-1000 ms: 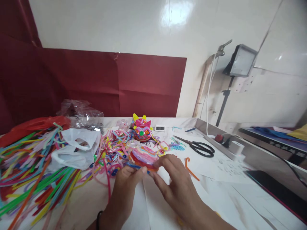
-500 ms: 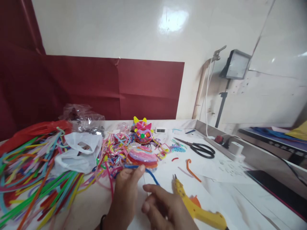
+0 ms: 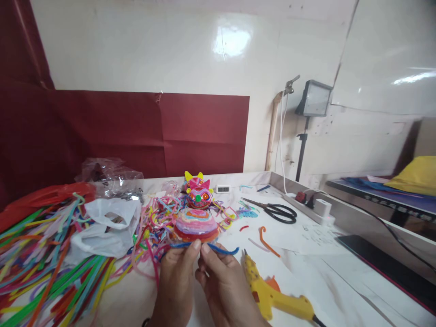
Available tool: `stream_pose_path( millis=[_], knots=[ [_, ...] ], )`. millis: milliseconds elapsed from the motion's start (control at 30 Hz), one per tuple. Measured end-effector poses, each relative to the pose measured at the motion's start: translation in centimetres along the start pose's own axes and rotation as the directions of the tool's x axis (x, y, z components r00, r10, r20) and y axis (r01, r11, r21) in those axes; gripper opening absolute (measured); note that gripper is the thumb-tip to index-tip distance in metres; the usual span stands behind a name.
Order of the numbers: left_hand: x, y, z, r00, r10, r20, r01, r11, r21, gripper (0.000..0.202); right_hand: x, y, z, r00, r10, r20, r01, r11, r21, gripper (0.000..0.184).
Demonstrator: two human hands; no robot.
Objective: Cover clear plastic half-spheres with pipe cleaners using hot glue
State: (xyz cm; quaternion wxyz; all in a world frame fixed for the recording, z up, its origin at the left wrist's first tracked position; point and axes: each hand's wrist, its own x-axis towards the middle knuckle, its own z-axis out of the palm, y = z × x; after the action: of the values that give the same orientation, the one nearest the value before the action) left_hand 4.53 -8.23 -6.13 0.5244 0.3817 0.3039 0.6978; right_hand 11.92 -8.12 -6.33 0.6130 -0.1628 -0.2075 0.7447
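A blue pipe cleaner (image 3: 225, 250) runs crosswise between my two hands at the near side of the table. My left hand (image 3: 179, 277) pinches it between thumb and fingers. Close beside it, my right hand (image 3: 223, 281) also pinches the strip, and one end sticks out to the right. Just beyond my fingertips lies a rounded piece striped in pink, purple, white and red (image 3: 195, 225), its lower edge partly hidden by the pipe cleaner. Behind that stands a colourful animal-face figure (image 3: 199, 196) with pink ears and a green nose, and a yellow-eared one (image 3: 193, 177) is partly hidden behind it.
Bundled pipe cleaners (image 3: 51, 259) and a white plastic bag (image 3: 105, 227) cover the left. To the right lie a yellow glue gun (image 3: 269, 290), black-handled scissors (image 3: 277, 211), an orange bent strip (image 3: 267, 243) and a black phone-like slab (image 3: 384, 268). A power strip (image 3: 320, 213) lines the tray edge.
My right hand has moved up beside my left and now grips the blue pipe cleaner, which lies straighter across. The view has shifted slightly.
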Motion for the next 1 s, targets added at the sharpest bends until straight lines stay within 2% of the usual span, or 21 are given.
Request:
stream_pose_path(
  millis=[233, 633, 833, 1000],
  knots=[
    [-0.2, -0.2, 0.0, 0.999, -0.032, 0.003, 0.032, 0.999, 0.009, 0.017, -0.4, -1.0, 1.1, 0.996, 0.087, -0.021, -0.085, 0.993, 0.077, 0.035],
    [-0.4, -0.6, 0.9, 0.995, -0.015, 0.098, 0.021, 0.998, -0.054, 0.015, -0.4, -1.9, 0.4, 0.998, 0.063, -0.009, -0.062, 0.995, 0.08, 0.033],
    [-0.6, -0.4, 1.5, 0.998, 0.004, 0.055, 0.002, 0.994, -0.11, 0.022, -0.3, -2.4, -0.8, 0.998, 0.046, 0.052, -0.048, 0.998, 0.05, 0.031],
    [-0.5, -0.3, 1.7, 0.998, -0.039, 0.042, 0.044, 0.991, -0.125, 0.027, -0.1, -2.8, -2.5, 0.987, 0.081, 0.137, -0.088, 0.995, 0.044, 0.018]
  ],
)
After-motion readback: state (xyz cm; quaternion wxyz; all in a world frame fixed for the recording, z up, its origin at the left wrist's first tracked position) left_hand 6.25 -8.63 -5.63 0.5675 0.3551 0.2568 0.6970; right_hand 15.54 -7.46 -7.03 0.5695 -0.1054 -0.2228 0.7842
